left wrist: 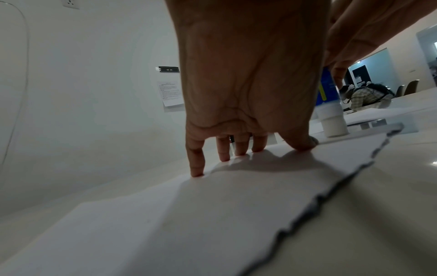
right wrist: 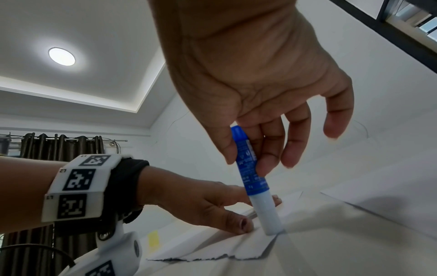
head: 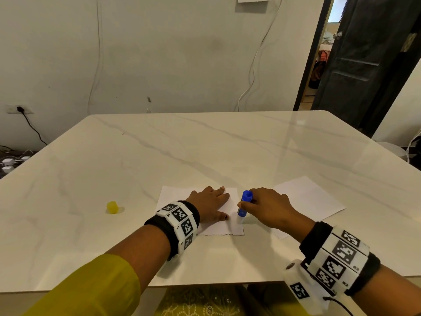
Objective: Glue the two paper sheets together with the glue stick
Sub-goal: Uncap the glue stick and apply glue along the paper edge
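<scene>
Marble worktop [head: 205,144] carries both sheets. Left hand [head: 208,205], fingers straight, presses the near sheet [head: 218,228] flat. Right hand [head: 268,207] pinches the glue stick [head: 243,206], long axis near-upright, tip down on that sheet's right edge. Second sheet [head: 312,199] lies just right.

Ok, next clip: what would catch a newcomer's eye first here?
The blue glue stick, which the right hand pinches and presses tip-down onto the right edge of the near sheet. Just left of it, the left hand lies flat on that sheet, holding it down. A yellow cap stands alone on the table, far left, and a second sheet lies to the right.
</scene>
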`<move>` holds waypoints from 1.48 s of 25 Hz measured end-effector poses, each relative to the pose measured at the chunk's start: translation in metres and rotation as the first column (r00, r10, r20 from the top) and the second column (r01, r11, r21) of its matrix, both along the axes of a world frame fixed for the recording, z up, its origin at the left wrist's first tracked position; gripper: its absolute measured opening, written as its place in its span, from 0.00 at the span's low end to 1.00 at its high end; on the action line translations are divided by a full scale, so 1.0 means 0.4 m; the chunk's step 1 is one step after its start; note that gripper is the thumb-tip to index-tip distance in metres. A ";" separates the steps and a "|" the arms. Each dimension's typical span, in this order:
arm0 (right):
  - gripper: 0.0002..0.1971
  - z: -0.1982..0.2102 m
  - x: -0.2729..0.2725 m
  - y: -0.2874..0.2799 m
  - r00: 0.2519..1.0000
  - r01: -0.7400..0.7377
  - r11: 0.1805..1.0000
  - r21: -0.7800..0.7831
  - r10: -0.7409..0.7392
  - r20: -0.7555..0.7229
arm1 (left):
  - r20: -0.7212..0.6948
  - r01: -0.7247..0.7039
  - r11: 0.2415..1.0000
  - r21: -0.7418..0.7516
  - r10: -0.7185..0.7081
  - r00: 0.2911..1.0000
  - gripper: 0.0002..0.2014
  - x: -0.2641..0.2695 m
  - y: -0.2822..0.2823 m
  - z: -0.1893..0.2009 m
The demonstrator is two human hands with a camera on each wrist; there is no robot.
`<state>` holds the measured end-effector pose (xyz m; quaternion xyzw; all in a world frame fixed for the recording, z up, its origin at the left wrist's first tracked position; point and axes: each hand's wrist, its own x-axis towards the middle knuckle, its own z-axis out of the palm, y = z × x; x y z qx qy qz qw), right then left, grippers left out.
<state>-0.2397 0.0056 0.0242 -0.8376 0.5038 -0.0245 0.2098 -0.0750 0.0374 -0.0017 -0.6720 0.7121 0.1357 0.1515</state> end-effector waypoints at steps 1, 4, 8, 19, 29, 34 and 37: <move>0.14 0.001 -0.003 0.006 1.000 -0.008 1.000 0.007 0.008 0.000 | 0.002 0.002 1.000 0.000 -0.002 1.000 0.34 0.000 0.000 -0.001; 0.13 0.007 -0.011 0.024 1.000 -0.023 1.000 0.011 0.023 -0.008 | 0.008 0.006 1.000 0.001 -0.006 1.000 0.34 -0.001 0.002 0.000; 0.13 0.013 -0.021 0.042 0.999 -0.046 0.999 -0.017 0.045 -0.021 | 0.001 0.000 1.000 0.002 0.000 1.000 0.34 0.000 0.003 0.002; 0.15 0.025 -0.045 0.068 0.998 -0.058 0.998 -0.006 0.058 -0.006 | 0.018 0.019 1.000 -0.016 -0.019 1.000 0.34 0.006 0.000 0.002; 0.17 0.054 -0.070 -0.021 0.788 0.194 0.970 0.149 -0.244 0.565 | 0.041 -0.342 0.933 -0.107 0.348 0.937 0.28 0.016 0.041 0.041; 0.15 0.027 -0.029 -0.062 0.823 0.147 0.964 0.222 -0.244 0.513 | 0.002 -0.364 0.904 -0.225 0.374 0.928 0.37 0.042 0.078 0.061; 0.19 0.009 0.000 -0.095 0.859 0.150 0.969 0.197 -0.226 0.460 | -0.022 0.042 0.988 -0.150 -0.045 0.999 0.42 0.049 0.066 0.044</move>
